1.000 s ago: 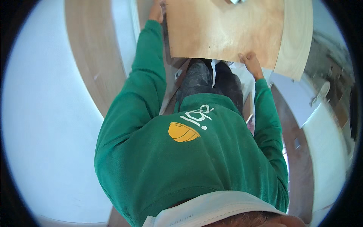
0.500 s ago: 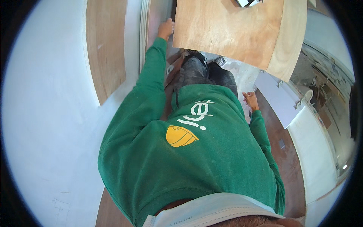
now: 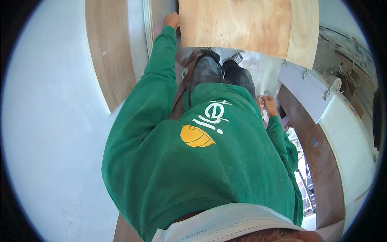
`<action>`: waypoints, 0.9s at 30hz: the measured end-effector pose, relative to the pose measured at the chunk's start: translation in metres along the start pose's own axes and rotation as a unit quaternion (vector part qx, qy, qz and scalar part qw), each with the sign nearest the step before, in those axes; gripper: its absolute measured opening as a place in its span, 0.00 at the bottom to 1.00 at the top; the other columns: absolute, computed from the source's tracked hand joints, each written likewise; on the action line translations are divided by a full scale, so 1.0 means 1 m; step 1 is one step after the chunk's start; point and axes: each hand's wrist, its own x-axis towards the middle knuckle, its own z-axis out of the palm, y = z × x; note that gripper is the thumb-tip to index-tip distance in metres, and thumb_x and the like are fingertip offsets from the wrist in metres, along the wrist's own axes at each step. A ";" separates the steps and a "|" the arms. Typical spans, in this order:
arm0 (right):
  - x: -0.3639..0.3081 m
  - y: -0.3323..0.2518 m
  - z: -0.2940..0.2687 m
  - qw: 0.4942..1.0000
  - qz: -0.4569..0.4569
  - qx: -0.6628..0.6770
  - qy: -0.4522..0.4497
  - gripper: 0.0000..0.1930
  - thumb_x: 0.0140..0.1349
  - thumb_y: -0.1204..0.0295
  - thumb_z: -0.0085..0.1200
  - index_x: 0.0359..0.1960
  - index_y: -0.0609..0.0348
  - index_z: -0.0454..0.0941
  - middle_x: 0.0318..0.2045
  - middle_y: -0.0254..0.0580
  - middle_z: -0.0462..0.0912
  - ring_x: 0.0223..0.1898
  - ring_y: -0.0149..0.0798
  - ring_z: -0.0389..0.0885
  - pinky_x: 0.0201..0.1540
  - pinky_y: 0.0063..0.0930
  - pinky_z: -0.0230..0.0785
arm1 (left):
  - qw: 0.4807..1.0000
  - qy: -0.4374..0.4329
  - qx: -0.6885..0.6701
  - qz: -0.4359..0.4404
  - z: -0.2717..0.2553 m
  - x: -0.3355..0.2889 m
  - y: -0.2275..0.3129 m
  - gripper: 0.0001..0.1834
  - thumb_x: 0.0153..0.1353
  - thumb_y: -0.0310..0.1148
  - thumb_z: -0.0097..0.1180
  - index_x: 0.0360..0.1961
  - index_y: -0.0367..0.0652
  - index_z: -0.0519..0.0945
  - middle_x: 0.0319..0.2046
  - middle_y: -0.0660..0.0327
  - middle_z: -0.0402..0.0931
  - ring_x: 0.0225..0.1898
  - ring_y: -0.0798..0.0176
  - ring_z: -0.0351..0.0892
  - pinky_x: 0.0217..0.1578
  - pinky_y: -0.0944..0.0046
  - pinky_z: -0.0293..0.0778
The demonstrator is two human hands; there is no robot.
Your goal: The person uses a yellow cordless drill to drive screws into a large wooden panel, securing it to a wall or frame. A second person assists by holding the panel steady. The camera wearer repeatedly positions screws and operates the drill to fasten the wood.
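My left hand (image 3: 172,20) is closed at the left edge of a light plywood board (image 3: 238,28). Its fingers curl toward that edge; whether they grip it is hidden. Low at my right hip is my right hand (image 3: 269,105), fingers bent and drawn together. Something thin may be between them, but it is too small to make out. A brown panel (image 3: 314,141) stands to the right of that arm, with a bright gap between them. My legs and shoes show below the board's near edge.
On the left rises a pale wall (image 3: 52,121) with a plywood panel (image 3: 111,52) against it. To the right are a white sheet (image 3: 300,86) with metal hinges (image 3: 305,74), a round roll-like object (image 3: 334,82) and dusty clutter behind.
The view has shifted, moving the board and left hand up and left. A bright gap has appeared between my right arm and the brown panel. More of my shoes shows.
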 end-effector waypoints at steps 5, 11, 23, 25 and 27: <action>-0.014 0.025 0.008 0.997 0.042 0.056 -0.044 0.21 0.67 0.53 0.68 0.45 0.59 0.77 0.31 0.36 0.81 0.30 0.34 0.83 0.24 0.27 0.67 | 1.000 -0.021 0.002 0.001 -0.013 0.017 -0.018 0.22 0.75 0.48 0.50 0.44 0.36 0.82 0.40 0.55 0.85 0.35 0.59 0.83 0.36 0.57 0.81; -0.024 0.047 0.019 0.993 0.041 0.098 -0.056 0.17 0.68 0.55 0.67 0.38 0.56 0.79 0.28 0.33 0.80 0.29 0.31 0.81 0.24 0.26 0.66 | 0.999 0.029 -0.041 0.000 0.002 0.044 0.021 0.19 0.76 0.45 0.49 0.41 0.38 0.81 0.34 0.58 0.82 0.34 0.57 0.82 0.38 0.54 0.82; 0.023 -0.161 -0.004 0.960 -0.201 -0.143 0.131 0.30 0.70 0.52 0.64 0.56 0.70 0.77 0.34 0.52 0.87 0.40 0.48 0.88 0.48 0.40 0.78 | 0.964 0.067 0.123 0.228 0.015 0.035 0.093 0.39 0.73 0.59 0.50 0.59 0.27 0.82 0.58 0.31 0.81 0.61 0.30 0.79 0.66 0.42 0.71; -0.020 -0.265 -0.004 0.953 -0.233 -0.140 0.137 0.31 0.71 0.52 0.64 0.61 0.69 0.74 0.43 0.59 0.87 0.48 0.53 0.87 0.53 0.45 0.78 | 0.961 0.094 0.142 0.217 0.005 0.064 0.109 0.38 0.72 0.58 0.52 0.59 0.27 0.82 0.59 0.32 0.80 0.62 0.30 0.79 0.66 0.41 0.71; -0.058 -0.345 -0.006 0.939 -0.270 -0.136 0.161 0.31 0.72 0.53 0.63 0.64 0.67 0.73 0.47 0.62 0.86 0.51 0.55 0.86 0.55 0.47 0.77 | 0.957 0.122 0.144 0.219 0.008 0.094 0.132 0.37 0.71 0.56 0.54 0.59 0.27 0.81 0.60 0.33 0.79 0.62 0.30 0.78 0.66 0.41 0.71</action>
